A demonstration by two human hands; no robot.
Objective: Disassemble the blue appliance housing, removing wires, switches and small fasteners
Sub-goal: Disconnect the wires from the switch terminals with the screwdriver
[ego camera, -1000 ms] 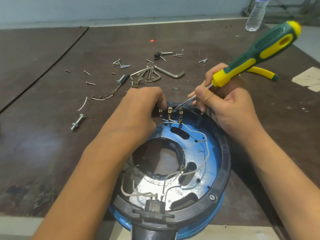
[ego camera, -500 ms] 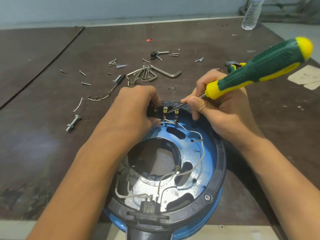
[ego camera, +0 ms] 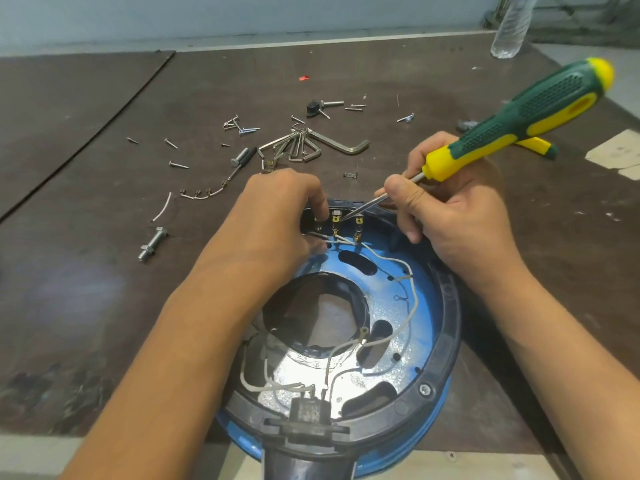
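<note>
housing (ego camera: 429,327) on table (ego camera: 86,289), screws (ego camera: 239,126) behind

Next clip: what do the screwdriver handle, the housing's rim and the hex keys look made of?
Screwdriver handle: moulded plastic or rubber, dimpled green over glossy yellow. Housing rim: matte black plastic, apparently, with moulded edges. Blue pan inside: likely painted metal, bare shiny patches showing. Hex keys: probably steel, bright silvery sheen.

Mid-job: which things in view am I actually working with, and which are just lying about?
In use: blue housing, switch terminals, white wires, screwdriver, left hand, right hand.
Lying about: hex keys, loose screws, bolt, water bottle.
</note>
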